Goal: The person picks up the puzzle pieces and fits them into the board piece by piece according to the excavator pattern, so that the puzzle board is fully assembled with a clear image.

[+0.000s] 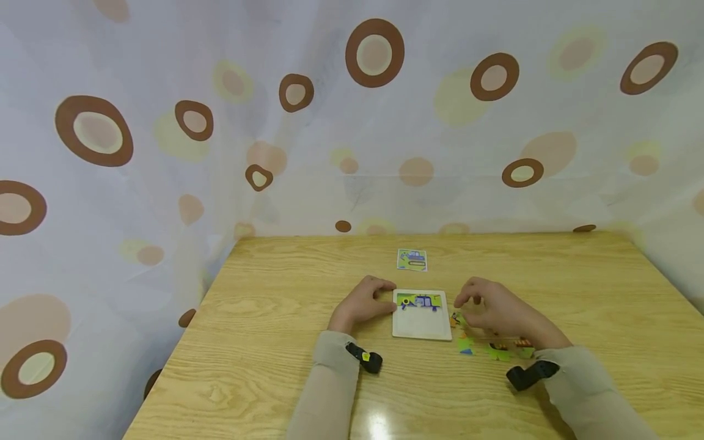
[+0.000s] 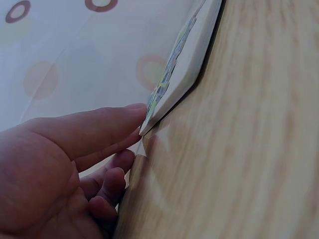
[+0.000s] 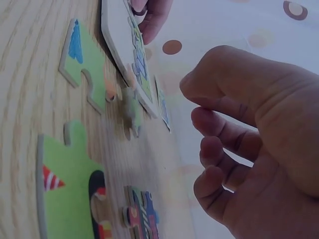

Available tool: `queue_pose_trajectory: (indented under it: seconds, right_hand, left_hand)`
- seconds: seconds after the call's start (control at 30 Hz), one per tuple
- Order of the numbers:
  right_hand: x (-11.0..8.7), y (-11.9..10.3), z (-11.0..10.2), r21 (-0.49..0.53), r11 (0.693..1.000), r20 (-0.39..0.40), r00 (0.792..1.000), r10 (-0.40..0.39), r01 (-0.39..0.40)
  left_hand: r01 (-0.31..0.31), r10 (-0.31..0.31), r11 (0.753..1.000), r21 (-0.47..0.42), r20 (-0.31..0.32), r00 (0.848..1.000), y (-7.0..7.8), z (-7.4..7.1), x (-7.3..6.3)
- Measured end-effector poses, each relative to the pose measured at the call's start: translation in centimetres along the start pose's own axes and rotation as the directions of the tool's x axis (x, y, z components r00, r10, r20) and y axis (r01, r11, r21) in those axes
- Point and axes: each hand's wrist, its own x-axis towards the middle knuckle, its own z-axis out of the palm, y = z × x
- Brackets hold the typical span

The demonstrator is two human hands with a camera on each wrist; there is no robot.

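Observation:
A white puzzle tray [image 1: 422,327] lies on the table with several joined pieces [image 1: 419,302] of a blue vehicle picture along its far side. My left hand [image 1: 365,304] is at the tray's left edge; in the left wrist view a fingertip touches the tray's corner [image 2: 164,107]. To the tray's right, my right hand [image 1: 495,308] hovers over loose puzzle pieces, thumb and fingers loosely bent with nothing visible between them. A motion-blurred piece [image 3: 131,112] shows beside the tray in the right wrist view. Nearby lie a green piece with a blue corner [image 3: 82,59] and another green piece [image 3: 65,174].
A small picture card [image 1: 412,260] of a blue vehicle lies beyond the tray. More loose pieces [image 1: 498,351] are near my right wrist, some partly hidden by it. A spotted cloth [image 1: 330,122] hangs behind the wooden table [image 1: 264,305].

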Motion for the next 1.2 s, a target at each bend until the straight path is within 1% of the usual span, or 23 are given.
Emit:
queue_pose_trajectory:
  seconds: [0.2,0.37,0.6,0.7,0.9,1.0,1.2]
  right_hand:
    - [0.52,0.27,-0.14,0.008,0.998,0.013,0.998,0.061,-0.061]
    - [0.75,0.48,0.13,0.002,0.996,0.033,0.996,0.089,-0.089]
    - [0.85,0.34,0.54,-0.017,0.988,0.083,0.984,0.157,-0.156]
    - [0.69,0.16,0.4,-0.007,0.989,0.101,0.984,0.147,-0.147]
    - [0.43,0.01,0.08,0.055,0.993,0.147,0.984,0.096,-0.105]
    - [0.49,0.14,0.23,0.049,0.994,0.153,0.984,0.09,-0.099]
    - [0.55,0.42,0.68,0.007,0.994,0.135,0.985,0.104,-0.106]
  left_hand:
    - [0.004,-0.004,1.0,0.016,-0.008,1.0,0.11,-0.35,0.16]
    - [-0.011,0.011,1.0,0.014,-0.003,1.0,0.31,-0.52,0.18]
    - [-0.004,0.004,1.0,0.024,0.002,1.0,0.25,-0.32,0.15]
    - [-0.009,0.009,1.0,0.026,-0.002,1.0,0.21,-0.27,0.22]
    - [-0.004,0.004,0.999,0.042,0.002,1.0,0.22,-0.23,0.34]
    - [0.0,0.0,0.999,0.034,0.001,1.0,0.2,-0.21,0.29]
    - [0.012,-0.012,1.0,0.016,0.002,1.0,0.11,-0.06,0.08]
